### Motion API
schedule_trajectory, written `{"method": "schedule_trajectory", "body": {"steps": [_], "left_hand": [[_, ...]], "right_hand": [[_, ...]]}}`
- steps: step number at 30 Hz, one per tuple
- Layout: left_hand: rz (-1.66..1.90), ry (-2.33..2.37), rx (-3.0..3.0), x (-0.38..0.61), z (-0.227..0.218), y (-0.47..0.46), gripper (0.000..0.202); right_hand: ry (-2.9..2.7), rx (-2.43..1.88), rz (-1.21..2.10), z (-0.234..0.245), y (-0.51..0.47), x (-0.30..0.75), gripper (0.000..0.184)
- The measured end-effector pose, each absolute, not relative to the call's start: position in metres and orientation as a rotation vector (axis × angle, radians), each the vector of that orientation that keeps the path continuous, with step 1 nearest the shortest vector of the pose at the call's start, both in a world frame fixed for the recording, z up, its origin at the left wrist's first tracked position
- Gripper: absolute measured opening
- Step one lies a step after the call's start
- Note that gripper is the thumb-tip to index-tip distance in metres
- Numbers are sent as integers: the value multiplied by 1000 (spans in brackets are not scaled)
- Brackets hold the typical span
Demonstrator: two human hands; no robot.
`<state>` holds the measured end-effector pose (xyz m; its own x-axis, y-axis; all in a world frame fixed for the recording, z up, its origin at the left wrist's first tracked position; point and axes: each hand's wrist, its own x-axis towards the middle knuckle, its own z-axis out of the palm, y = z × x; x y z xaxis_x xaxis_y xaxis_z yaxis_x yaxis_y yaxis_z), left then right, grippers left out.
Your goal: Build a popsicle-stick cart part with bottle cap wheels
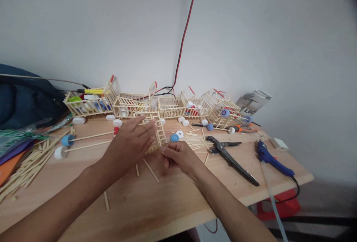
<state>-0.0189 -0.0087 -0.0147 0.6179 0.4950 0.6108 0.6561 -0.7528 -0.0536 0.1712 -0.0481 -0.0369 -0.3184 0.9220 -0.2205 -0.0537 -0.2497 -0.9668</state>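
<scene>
Stick frame (156,129): a small ladder-like cart of thin wooden sticks, standing mid-surface in front of the row of finished stick carts (170,106) at the wall.
Left hand (129,143): lies flat over the frame's left side, fingers wide and loosely spread, touching the top sticks.
Right hand (178,156): just right of the frame, fingers narrow, tips drawn together at its near corner; whether they grip a stick cannot be told.
Caps: a blue cap (174,137) and a white cap (180,134) just right of the frame, above the right hand.
Right of frame: black cutters (232,158), then a blue glue gun (272,158) near the surface's right edge.
Left of frame: two cap-wheeled axles (83,141), then a pile of loose sticks (28,164).
Open room: bare surface (156,205) between the frame and the front edge, crossed only by the forearms and a few stray sticks.
</scene>
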Motion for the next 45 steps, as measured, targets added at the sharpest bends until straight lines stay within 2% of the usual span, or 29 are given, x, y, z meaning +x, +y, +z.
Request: {"method": "schedule_trajectory", "body": {"steps": [32, 45], "left_hand": [[-786, -996, -2601, -19, -11, -16, 29], [-785, -982, -2588, -19, -14, -16, 30]], "right_hand": [[-1177, -1211, 1661, -41, -49, 168, 47], [-1161, -1243, 1618, -43, -50, 167, 45]]}}
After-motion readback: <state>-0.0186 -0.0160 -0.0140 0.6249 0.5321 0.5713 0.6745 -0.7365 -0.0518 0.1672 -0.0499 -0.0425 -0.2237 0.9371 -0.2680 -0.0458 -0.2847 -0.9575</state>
